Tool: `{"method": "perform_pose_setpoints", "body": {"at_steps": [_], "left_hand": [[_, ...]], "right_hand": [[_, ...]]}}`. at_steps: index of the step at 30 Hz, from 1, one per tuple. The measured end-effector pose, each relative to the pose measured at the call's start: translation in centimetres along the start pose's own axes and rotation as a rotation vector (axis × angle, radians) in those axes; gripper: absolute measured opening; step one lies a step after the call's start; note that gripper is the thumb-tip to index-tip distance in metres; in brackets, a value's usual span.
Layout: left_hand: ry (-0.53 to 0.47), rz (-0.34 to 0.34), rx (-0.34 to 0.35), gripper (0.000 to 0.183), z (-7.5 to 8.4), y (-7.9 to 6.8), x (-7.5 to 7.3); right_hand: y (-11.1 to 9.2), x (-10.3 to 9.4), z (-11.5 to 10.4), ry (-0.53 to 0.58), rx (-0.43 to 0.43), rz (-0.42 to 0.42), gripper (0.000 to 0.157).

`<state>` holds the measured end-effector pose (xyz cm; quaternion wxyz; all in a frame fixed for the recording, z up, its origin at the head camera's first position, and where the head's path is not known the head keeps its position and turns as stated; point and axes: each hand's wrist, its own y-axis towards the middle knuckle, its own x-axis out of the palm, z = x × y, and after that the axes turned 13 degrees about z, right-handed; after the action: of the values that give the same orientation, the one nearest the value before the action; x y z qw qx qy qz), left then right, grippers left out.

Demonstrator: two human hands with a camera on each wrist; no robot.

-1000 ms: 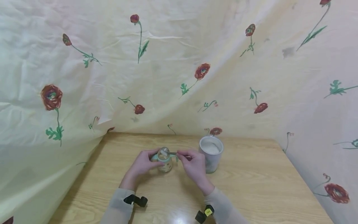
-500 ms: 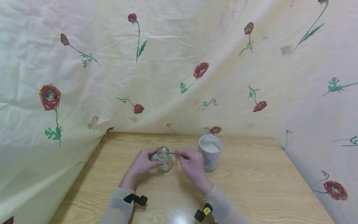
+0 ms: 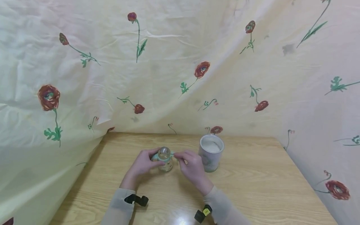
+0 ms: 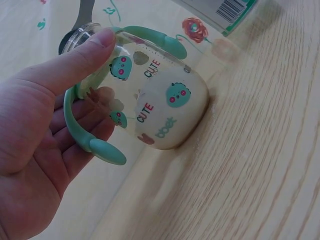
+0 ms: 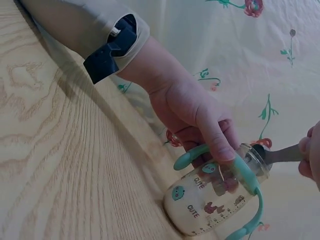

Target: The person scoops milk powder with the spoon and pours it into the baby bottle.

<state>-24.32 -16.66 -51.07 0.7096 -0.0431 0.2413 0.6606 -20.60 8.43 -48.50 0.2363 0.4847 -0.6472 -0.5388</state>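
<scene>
A clear baby bottle [image 3: 166, 164] with mint-green handles stands on the table, printed with small cartoon faces. My left hand [image 3: 144, 163] grips it round the neck, thumb on the near side and fingers behind, as the left wrist view shows. In the right wrist view, a metal spoon [image 5: 286, 155] has its bowl at the bottle's open mouth. My right hand [image 3: 193, 167] pinches the spoon's handle from the right. Pale contents show through the lower part of the bottle [image 4: 165, 107].
Just right of my right hand stands an open can [image 3: 211, 159] holding white powder. The wooden table [image 3: 253, 181] runs back to a hanging cloth [image 3: 168, 78] printed with red flowers. Black camera mounts sit on both wrists.
My right hand has shifted slightly left, and the spoon has turned over at the bottle's mouth. White powder seen on the spoon earlier no longer shows. The left hand keeps its grip.
</scene>
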Motion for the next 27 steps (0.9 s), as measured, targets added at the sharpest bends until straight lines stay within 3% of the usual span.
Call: {"method": "perform_pose_setpoints", "body": {"at_steps": [11, 27], "left_hand": [[-0.012, -0.005, -0.022, 0.076, 0.17, 0.01, -0.15], [0.005, -0.007, -0.028, 0.075, -0.09, 0.16, -0.15]], "right_hand": [[0.06, -0.01, -0.11, 0.003, -0.015, 0.001, 0.024], [0.03, -0.03, -0.19, 0.031, 0.056, 0.003, 0.022]]}}
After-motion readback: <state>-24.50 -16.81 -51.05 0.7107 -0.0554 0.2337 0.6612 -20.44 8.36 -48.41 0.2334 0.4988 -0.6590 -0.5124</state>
